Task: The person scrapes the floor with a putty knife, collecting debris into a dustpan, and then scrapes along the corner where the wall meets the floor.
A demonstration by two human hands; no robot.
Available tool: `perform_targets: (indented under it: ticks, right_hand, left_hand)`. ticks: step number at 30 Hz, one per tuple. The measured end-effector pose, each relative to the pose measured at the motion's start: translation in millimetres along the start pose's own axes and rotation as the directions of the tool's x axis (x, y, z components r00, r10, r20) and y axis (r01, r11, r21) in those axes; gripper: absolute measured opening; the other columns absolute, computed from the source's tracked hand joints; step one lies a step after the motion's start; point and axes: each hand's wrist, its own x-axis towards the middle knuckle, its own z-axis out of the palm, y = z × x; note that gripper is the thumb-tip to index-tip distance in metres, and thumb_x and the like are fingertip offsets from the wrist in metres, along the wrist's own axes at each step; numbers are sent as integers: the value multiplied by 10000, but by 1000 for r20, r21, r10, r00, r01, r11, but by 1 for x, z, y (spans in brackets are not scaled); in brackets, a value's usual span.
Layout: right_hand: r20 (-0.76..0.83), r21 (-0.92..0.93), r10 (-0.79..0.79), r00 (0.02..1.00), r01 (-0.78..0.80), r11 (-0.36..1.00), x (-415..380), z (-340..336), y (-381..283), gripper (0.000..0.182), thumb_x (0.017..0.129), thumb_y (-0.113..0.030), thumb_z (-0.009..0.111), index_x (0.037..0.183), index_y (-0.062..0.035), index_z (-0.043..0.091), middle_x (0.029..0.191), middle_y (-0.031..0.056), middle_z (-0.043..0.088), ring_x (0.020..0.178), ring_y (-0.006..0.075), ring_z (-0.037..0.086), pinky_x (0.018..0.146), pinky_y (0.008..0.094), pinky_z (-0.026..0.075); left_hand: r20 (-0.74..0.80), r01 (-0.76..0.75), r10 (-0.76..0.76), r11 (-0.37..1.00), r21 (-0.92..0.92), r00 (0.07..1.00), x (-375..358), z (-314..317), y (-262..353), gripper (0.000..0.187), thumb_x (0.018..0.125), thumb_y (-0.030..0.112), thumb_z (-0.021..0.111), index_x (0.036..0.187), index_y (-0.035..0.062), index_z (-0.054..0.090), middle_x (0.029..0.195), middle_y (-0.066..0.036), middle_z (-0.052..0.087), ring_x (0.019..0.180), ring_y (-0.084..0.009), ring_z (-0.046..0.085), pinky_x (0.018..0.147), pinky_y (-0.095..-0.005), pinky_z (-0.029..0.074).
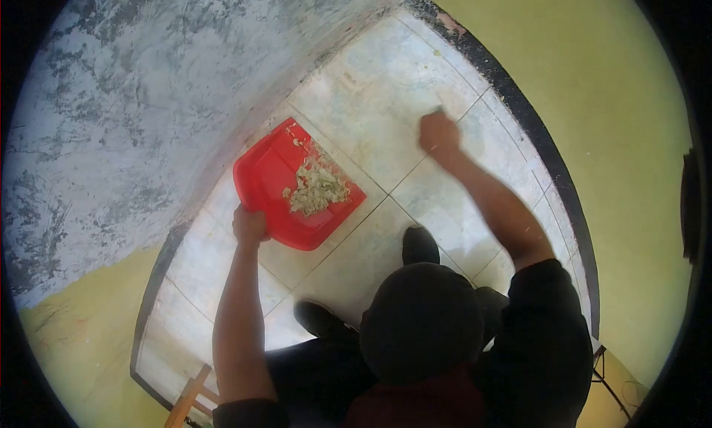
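Red plastic dustpan (276,177), resting on the pale tiled floor (371,101) beside the mottled grey wall (126,109), holds a heap of yellowish debris (317,191) near its open edge. Left hand (249,226) is clenched around the dustpan's near rim. Two dark shoes (420,244) stand on the tiles between the arms. Right hand (439,133), closed in a fist, presses toward the floor; what it grasps cannot be told.

A floor of pale, worn square tiles (386,109), edged by a black border strip, is seen. A red plastic dustpan (271,179) holding yellowish debris (317,189) is rested on it.
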Motion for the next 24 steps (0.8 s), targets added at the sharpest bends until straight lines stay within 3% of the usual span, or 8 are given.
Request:
perform_targets:
  ticks: [3, 5, 6, 8, 11, 14, 21, 24]
  right_hand:
    - [54, 166, -213, 976, 201, 965, -53, -24, -105, 142, 826, -134, 593, 822, -66, 717, 877, 128, 691, 830, 270, 686, 663, 378, 554]
    - [151, 365, -339, 928, 267, 892, -76, -46, -154, 158, 803, -161, 615, 849, -45, 713, 904, 153, 689, 859, 292, 681, 709, 400, 555]
    - [214, 395, -389, 896, 285, 874, -79, -43, -169, 182, 781, -187, 636, 853, -34, 705, 927, 180, 680, 879, 307, 674, 740, 423, 549]
    - [231, 398, -405, 885, 294, 869, -78, -69, -162, 184, 787, -187, 629, 857, -36, 707, 923, 187, 680, 883, 315, 672, 746, 428, 548]
    - [201, 368, -367, 908, 277, 888, -59, -109, -129, 168, 786, -154, 603, 855, -40, 706, 899, 194, 682, 880, 335, 672, 746, 430, 550]
    - [130, 342, -237, 963, 181, 922, -31, -105, -116, 159, 779, -118, 581, 854, -46, 701, 898, 187, 684, 885, 322, 672, 743, 419, 548]
    - [6, 338, -598, 801, 561, 755, -95, -49, -213, 161, 829, -171, 592, 849, -59, 706, 874, 138, 687, 862, 261, 682, 701, 373, 551]
    - [-39, 390, -579, 815, 546, 742, -101, -88, -183, 175, 822, -162, 577, 881, -60, 706, 875, 127, 685, 840, 272, 679, 695, 396, 549]
  left_hand:
    - [20, 88, -87, 995, -44, 996, -23, -10, 24, 374, 755, 163, 529, 1093, 51, 644, 943, -180, 695, 733, -318, 698, 687, -414, 573]
    - [28, 35, -33, 996, -83, 999, -11, -4, 13, 422, 744, 69, 526, 1157, 22, 598, 901, -161, 678, 566, -263, 664, 397, -353, 558]
    - [30, 27, -25, 997, -79, 999, -1, 1, 5, 422, 744, 69, 526, 1157, 22, 598, 901, -161, 678, 566, -263, 664, 397, -353, 558]
    - [-17, -88, 88, 996, -24, 996, 15, 7, -15, 438, 737, 72, 540, 1168, 18, 592, 922, -164, 679, 602, -269, 675, 412, -355, 567]
    - [-48, -43, 42, 999, -22, 998, 8, 7, -14, 381, 752, 140, 501, 1100, 84, 645, 918, -165, 699, 657, -306, 695, 658, -397, 576]
    - [13, 58, -57, 996, -73, 998, -16, -4, 12, 378, 750, 151, 493, 1090, 89, 647, 903, -169, 697, 642, -304, 692, 690, -415, 569]
    - [51, -16, 22, 992, -129, 998, 4, 12, -14, 345, 761, 138, 513, 1054, 8, 641, 885, -185, 687, 591, -282, 673, 551, -359, 556]
    - [37, -183, 195, 960, -211, 980, 48, 34, -72, 335, 768, 134, 512, 1045, -9, 634, 882, -166, 682, 648, -260, 679, 493, -354, 547]
